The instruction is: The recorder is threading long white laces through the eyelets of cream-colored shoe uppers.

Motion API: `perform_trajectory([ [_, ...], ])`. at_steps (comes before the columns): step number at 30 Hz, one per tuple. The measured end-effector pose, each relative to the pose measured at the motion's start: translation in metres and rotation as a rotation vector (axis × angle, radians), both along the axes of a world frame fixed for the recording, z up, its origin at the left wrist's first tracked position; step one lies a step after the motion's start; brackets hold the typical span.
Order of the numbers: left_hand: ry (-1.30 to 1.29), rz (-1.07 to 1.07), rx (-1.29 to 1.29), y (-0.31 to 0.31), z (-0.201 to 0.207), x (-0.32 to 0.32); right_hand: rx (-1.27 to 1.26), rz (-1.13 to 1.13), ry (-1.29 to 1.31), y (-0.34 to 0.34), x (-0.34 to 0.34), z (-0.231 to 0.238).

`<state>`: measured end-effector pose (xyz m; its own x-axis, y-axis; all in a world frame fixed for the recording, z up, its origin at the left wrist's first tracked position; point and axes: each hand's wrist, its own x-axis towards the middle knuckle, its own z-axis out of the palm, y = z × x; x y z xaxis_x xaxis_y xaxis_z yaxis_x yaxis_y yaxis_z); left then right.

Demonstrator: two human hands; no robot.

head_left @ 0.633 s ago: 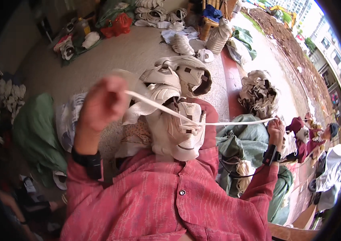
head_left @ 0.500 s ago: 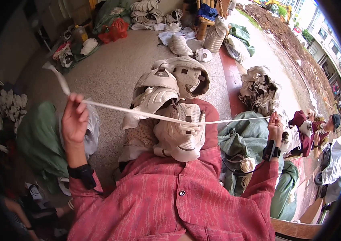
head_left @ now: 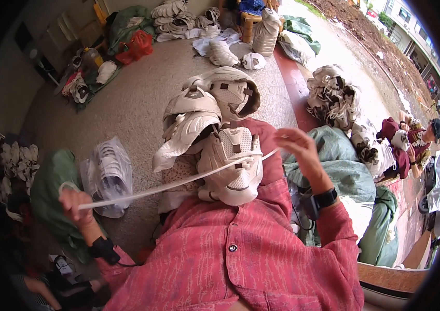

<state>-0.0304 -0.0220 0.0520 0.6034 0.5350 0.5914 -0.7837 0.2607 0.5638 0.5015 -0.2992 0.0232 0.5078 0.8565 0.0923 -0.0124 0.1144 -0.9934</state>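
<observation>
A cream shoe upper (head_left: pixel 220 181) lies in my lap with its toe toward me. A white shoelace (head_left: pixel 147 194) passes across its lowest lace loops, its long part stretched out to the left. My left hand (head_left: pixel 76 206) is closed round that long part, low at the left and well away from the upper. Just right of the upper, my right hand (head_left: pixel 303 153) has its fingers bent together at the shorter part of the lace. Farther up my legs rest more cream uppers, one (head_left: pixel 194 106) at the left and another (head_left: pixel 234 93) behind.
Left of my legs stand a clear bag of shoe uppers (head_left: pixel 108 176) and a green sack (head_left: pixel 51 192). A pile of uppers (head_left: pixel 334 98) and green sacks (head_left: pixel 334 176) lie to the right. Another person (head_left: pixel 420 142) sits at the far right. More stacked uppers (head_left: pixel 173 20) stand at the back.
My left hand has swung down toward me, drawing the lace low on the left. My right hand has come in beside the upper, and the lace's right part is much shorter.
</observation>
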Motion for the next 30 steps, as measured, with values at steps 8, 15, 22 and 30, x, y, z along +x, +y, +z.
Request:
perform_trajectory([
  [8,0.027,0.071,0.253,-0.045,0.077,0.031,-0.236,-0.010,-0.395,-0.001,-0.040,-0.025],
  [15,-0.119,0.324,-0.069,-0.032,0.078,0.032,-0.445,0.397,-0.101,-0.026,-0.024,0.055],
  [22,0.085,0.478,-0.066,-0.009,0.051,0.013,0.230,0.342,0.632,-0.008,-0.002,0.058],
  [30,0.468,0.722,-0.488,0.034,-0.013,-0.020,-0.304,-0.128,0.759,-0.043,0.067,-0.057],
])
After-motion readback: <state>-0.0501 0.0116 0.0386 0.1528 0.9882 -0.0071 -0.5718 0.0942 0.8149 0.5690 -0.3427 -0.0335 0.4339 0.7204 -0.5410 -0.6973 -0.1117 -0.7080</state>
